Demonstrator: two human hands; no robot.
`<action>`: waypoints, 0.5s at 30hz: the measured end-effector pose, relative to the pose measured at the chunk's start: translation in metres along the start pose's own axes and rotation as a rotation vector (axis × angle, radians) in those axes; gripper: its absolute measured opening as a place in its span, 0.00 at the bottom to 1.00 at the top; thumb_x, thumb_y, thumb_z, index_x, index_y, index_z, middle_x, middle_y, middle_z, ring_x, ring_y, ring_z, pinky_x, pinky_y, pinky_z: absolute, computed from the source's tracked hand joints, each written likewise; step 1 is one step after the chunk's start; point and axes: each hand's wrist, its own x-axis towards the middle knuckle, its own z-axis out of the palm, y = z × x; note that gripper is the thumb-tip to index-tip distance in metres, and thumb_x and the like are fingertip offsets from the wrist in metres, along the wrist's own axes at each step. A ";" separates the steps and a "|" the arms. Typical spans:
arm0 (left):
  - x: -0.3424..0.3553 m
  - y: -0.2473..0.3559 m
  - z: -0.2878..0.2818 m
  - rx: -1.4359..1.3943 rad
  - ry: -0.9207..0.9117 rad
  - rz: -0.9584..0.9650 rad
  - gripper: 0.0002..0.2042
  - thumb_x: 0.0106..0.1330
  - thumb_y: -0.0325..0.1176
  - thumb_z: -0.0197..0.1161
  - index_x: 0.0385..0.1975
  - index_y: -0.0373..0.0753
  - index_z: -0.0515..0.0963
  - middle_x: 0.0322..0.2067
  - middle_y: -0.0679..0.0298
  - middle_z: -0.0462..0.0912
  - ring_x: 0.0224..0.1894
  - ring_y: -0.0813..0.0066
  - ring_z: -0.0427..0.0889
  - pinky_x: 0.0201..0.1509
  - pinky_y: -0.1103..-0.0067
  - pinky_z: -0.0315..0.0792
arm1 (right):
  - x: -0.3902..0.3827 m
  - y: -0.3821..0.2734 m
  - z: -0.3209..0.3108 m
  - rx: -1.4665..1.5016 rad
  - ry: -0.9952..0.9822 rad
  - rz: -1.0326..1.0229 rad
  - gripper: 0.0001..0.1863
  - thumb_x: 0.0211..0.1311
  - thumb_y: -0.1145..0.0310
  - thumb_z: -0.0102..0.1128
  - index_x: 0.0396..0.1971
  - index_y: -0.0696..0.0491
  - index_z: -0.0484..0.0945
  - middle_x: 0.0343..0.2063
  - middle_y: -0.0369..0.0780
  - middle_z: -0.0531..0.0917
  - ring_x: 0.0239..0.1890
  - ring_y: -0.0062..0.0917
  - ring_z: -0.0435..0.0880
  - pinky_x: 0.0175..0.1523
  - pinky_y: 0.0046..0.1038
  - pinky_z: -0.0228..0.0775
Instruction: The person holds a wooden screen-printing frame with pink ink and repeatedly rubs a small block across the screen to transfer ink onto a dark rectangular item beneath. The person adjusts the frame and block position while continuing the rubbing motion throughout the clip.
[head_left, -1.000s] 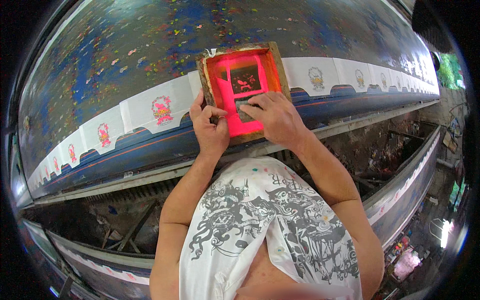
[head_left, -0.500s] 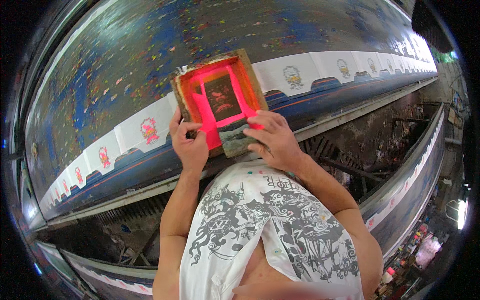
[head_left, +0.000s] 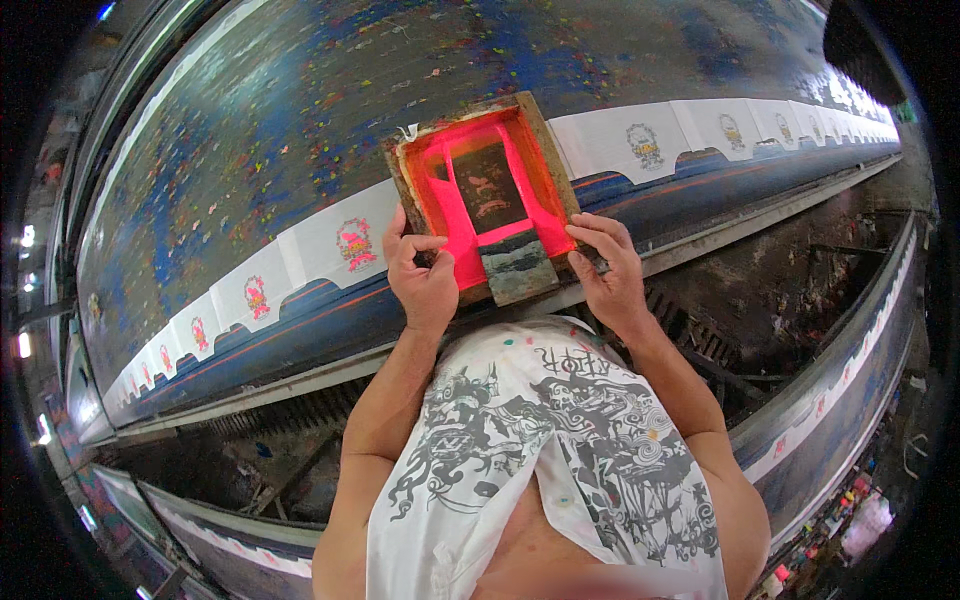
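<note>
We log the wooden printing frame [head_left: 487, 196] as landmark, its mesh flooded bright pink. Nearest us, the left hand [head_left: 421, 281] grips the frame's near-left corner, fingers curled over the rim. The right hand [head_left: 609, 268] clasps the near-right edge, fingers closed on the wood. Between the 2 hands a grey squeegee [head_left: 517, 266] rests inside the frame. The frame lies on the white fabric strip [head_left: 320, 250]; beyond it spreads the paint-speckled table [head_left: 300, 110].
</note>
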 end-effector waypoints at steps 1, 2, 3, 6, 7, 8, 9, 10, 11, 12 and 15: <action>-0.002 0.002 0.008 -0.058 0.020 -0.035 0.09 0.64 0.15 0.72 0.38 0.38 0.87 0.81 0.37 0.73 0.84 0.47 0.73 0.85 0.61 0.64 | 0.001 0.004 -0.008 -0.032 -0.007 -0.036 0.19 0.71 0.75 0.77 0.61 0.53 0.90 0.63 0.47 0.90 0.69 0.50 0.86 0.75 0.49 0.77; -0.002 0.003 0.012 -0.064 0.017 -0.059 0.09 0.64 0.14 0.72 0.38 0.38 0.87 0.82 0.37 0.73 0.84 0.48 0.73 0.85 0.61 0.65 | 0.003 0.007 -0.015 -0.060 -0.011 -0.080 0.19 0.71 0.75 0.77 0.60 0.53 0.90 0.62 0.47 0.90 0.69 0.51 0.86 0.75 0.50 0.78; -0.003 0.004 0.016 -0.068 0.015 -0.081 0.09 0.64 0.14 0.72 0.38 0.38 0.87 0.82 0.37 0.73 0.84 0.49 0.74 0.85 0.62 0.65 | 0.005 0.009 -0.021 -0.066 -0.034 -0.125 0.19 0.70 0.75 0.78 0.59 0.53 0.90 0.62 0.47 0.89 0.68 0.51 0.86 0.74 0.50 0.78; -0.004 0.008 0.019 -0.133 0.024 -0.124 0.10 0.64 0.12 0.71 0.38 0.37 0.86 0.82 0.37 0.73 0.82 0.53 0.76 0.82 0.65 0.69 | 0.012 0.009 -0.031 -0.043 -0.116 -0.267 0.19 0.67 0.74 0.79 0.57 0.53 0.90 0.60 0.46 0.89 0.67 0.51 0.87 0.72 0.52 0.80; -0.004 0.008 0.020 -0.163 0.026 -0.133 0.11 0.63 0.12 0.70 0.39 0.37 0.85 0.82 0.38 0.73 0.81 0.55 0.78 0.81 0.67 0.70 | 0.014 0.007 -0.032 -0.013 -0.159 -0.301 0.20 0.66 0.74 0.80 0.57 0.52 0.90 0.60 0.45 0.89 0.66 0.51 0.87 0.72 0.53 0.80; -0.004 0.009 0.020 -0.155 0.022 -0.138 0.12 0.63 0.11 0.70 0.39 0.37 0.85 0.83 0.38 0.72 0.80 0.57 0.79 0.79 0.68 0.72 | 0.015 0.004 -0.031 0.014 -0.207 -0.327 0.20 0.65 0.73 0.81 0.57 0.52 0.90 0.60 0.45 0.89 0.66 0.51 0.88 0.71 0.53 0.81; -0.003 0.009 0.020 -0.147 0.018 -0.143 0.12 0.63 0.11 0.70 0.39 0.37 0.85 0.83 0.38 0.72 0.79 0.58 0.80 0.78 0.69 0.73 | 0.017 0.002 -0.030 0.011 -0.250 -0.364 0.24 0.61 0.71 0.84 0.58 0.50 0.90 0.61 0.43 0.88 0.67 0.48 0.87 0.71 0.52 0.80; -0.003 0.009 0.020 -0.138 0.021 -0.149 0.13 0.63 0.10 0.70 0.40 0.37 0.84 0.83 0.38 0.72 0.78 0.60 0.81 0.76 0.70 0.74 | 0.018 -0.001 -0.028 -0.014 -0.291 -0.391 0.24 0.61 0.70 0.83 0.58 0.50 0.90 0.61 0.43 0.87 0.68 0.47 0.86 0.71 0.51 0.80; -0.002 0.009 0.021 -0.153 0.018 -0.130 0.13 0.63 0.10 0.70 0.39 0.37 0.84 0.84 0.38 0.72 0.78 0.60 0.81 0.76 0.70 0.75 | 0.019 -0.003 -0.026 -0.039 -0.334 -0.414 0.24 0.61 0.69 0.81 0.59 0.49 0.90 0.61 0.42 0.87 0.68 0.46 0.86 0.71 0.51 0.80; -0.002 0.009 0.022 -0.168 0.023 -0.111 0.13 0.63 0.10 0.70 0.39 0.37 0.84 0.84 0.38 0.72 0.78 0.60 0.81 0.76 0.70 0.75 | 0.021 -0.006 -0.023 -0.071 -0.389 -0.434 0.24 0.61 0.68 0.80 0.59 0.49 0.90 0.62 0.42 0.86 0.69 0.45 0.85 0.71 0.50 0.80; -0.003 0.011 0.021 -0.205 0.008 -0.179 0.12 0.62 0.11 0.70 0.38 0.37 0.84 0.83 0.38 0.72 0.78 0.57 0.81 0.79 0.68 0.73 | 0.029 -0.009 -0.017 -0.158 -0.394 -0.514 0.23 0.64 0.66 0.73 0.60 0.49 0.89 0.62 0.41 0.85 0.70 0.43 0.83 0.71 0.48 0.79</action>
